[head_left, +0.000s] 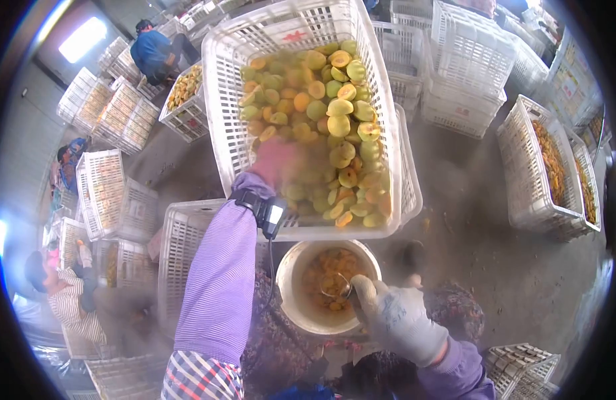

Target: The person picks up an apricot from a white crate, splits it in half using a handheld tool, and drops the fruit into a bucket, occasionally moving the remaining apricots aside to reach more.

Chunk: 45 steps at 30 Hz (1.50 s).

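Observation:
My left hand (279,160), in a pink glove and smeared by motion, reaches into a white plastic crate (308,233). It is over the yellow-green halved fruits (341,117), which look like peaches or apricots; its fingers cannot be made out. In a pale work glove, my right hand (398,317) is closed around a tool with a round metal loop (336,285). The loop is above a white bucket (289,310) standing just below the crate. Inside the bucket lie orange-brown pieces (334,260). The tool's handle is mostly hidden by the glove.
Stacked white crates (468,63) stand behind at the right, and a crate of orange fruit (521,173) sits farther right. An overturned-looking crate (178,267) is by my left forearm. Co-workers in blue (151,53) and in stripes (78,303) sit among crates on the left.

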Motion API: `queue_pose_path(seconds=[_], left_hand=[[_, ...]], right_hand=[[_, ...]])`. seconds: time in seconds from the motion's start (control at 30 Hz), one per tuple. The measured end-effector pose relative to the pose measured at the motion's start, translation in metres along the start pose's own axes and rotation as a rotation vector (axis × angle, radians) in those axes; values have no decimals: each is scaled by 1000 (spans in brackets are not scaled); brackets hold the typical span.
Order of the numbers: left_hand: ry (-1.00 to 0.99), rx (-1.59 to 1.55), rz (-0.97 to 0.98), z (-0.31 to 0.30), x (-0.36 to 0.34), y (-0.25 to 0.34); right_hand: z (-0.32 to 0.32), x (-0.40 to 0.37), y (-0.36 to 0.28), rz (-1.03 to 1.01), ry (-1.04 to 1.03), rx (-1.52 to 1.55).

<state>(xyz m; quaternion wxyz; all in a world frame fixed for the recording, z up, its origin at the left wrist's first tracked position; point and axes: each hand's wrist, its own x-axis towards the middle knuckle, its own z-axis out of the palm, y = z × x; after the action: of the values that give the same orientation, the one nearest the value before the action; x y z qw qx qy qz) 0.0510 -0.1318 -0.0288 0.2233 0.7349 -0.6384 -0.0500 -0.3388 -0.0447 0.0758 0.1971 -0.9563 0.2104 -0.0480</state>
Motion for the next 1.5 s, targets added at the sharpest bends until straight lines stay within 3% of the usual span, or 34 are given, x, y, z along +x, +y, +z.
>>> queue_pose_path(seconds=[0.17, 0.27, 0.43, 0.5, 0.6, 0.63, 0.7, 0.9, 0.97, 1.03, 1.07, 1.1, 1.13, 1.17, 1.2, 1.23, 1.4, 1.5], left_hand=[[-116, -183, -283, -30, -37, 19], [-151, -179, -357, -37, -51, 32], [-138, -28, -356, -29, -52, 87], [-61, 128, -266, -16, -52, 113], [17, 272, -248, -4, -44, 120], [-45, 245, -311, -6, -39, 122], [-176, 191, -438, -12, -29, 123], [57, 184, -388, -13, -37, 100], [130, 118, -218, -21, -43, 86], [167, 18, -200, -27, -51, 55], [168, -51, -268, -34, -56, 37], [165, -121, -335, -41, -63, 24], [138, -281, -420, -72, -81, 44], [124, -370, -491, -86, -95, 27], [111, -353, -496, -101, -114, 8], [116, -262, -370, -121, -134, 7], [-147, 572, -489, -171, -186, 32], [-37, 168, -388, -151, -159, 74]], right_hand=[[3, -1, -8, -14, -14, -149], [17, -4, -4, 6, -17, -60], [20, -2, -3, -36, -8, -34], [18, -1, -3, -26, -60, 14], [5, 3, -6, 6, -134, -2], [5, 2, -7, 16, -136, -5], [6, 1, -6, 24, -133, -6], [10, 5, -6, 8, -138, -42], [15, 8, -5, 15, -146, -61], [15, 9, -5, -11, -48, -84], [18, 8, -4, -24, 0, -91], [33, 8, 3, -114, 184, -139], [35, 6, 2, -117, 195, -128], [34, 6, 2, -115, 204, -117], [33, 6, 3, -115, 212, -108], [37, 5, 4, -121, 221, -110], [34, -2, 0, -159, 191, -118], [38, -3, 4, -158, 174, -46]])
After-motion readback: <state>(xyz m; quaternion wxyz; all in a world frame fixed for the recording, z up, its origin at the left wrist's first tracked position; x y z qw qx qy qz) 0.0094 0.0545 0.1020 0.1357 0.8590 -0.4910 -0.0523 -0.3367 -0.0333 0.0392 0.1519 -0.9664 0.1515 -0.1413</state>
